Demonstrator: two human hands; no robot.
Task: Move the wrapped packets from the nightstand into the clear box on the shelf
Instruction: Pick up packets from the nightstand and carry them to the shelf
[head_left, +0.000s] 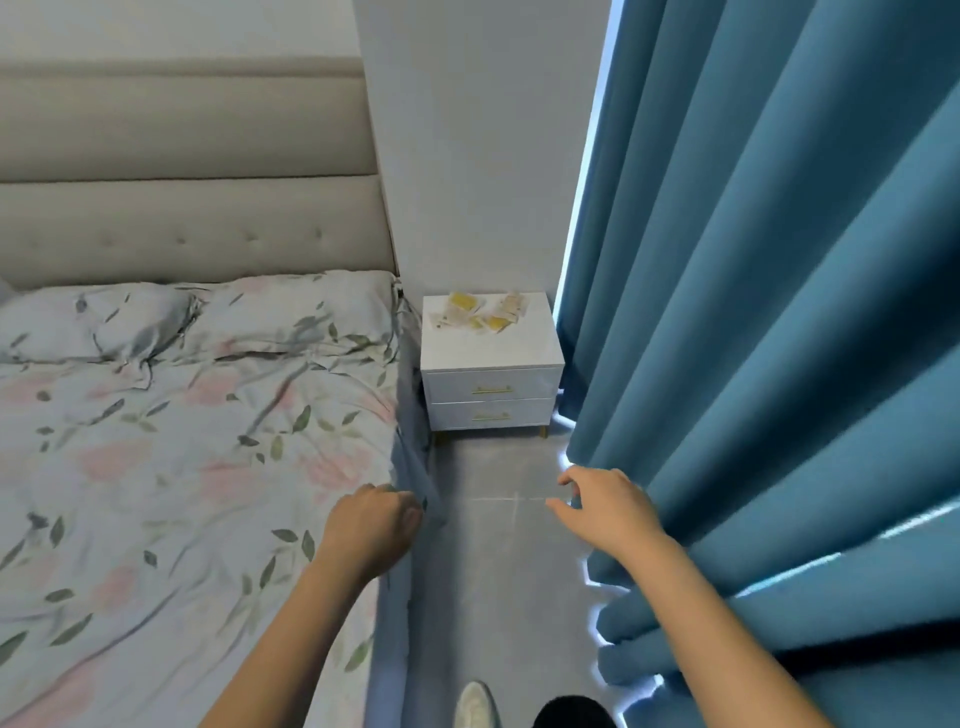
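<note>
Bedroom corridor between bed (182, 415) and blue curtain (779, 312) formed the working lane; grey floor (498, 545) ran straight ahead of the fingers to the white nightstand (491, 353) against the wall. Bed with floral cover lay to the outside of the left fingers; the curtain hung just beside the right fingers, its folds bulging into the lane.

Nightstand stood well ahead of both sets of fingertips, out of reach. Wrapped packets (480, 314), yellow and pale, lay scattered on its top toward the back edge. Count uncertain; too small to tell. Clear box and shelf not in view.

Left hand (371, 525) was loosely curled, knuckles up, just beside the hanging edge of the bed cover; whether it touched the cloth could not be told. It held nothing. Right hand (602, 506) was relaxed, fingers partly spread and bent, also holding nothing.

Judgement: step in hand was the approach; no packet yet moved. To do it well: walk up until the packets sit directly under the fingertips, keep the right arm clear of the curtain folds. Packets look thin, flat and light, so gathering them together before pinching should help; lifting at an edge is likely easier than pressing flat. Risk: sliding one off the back or side edge.
</note>
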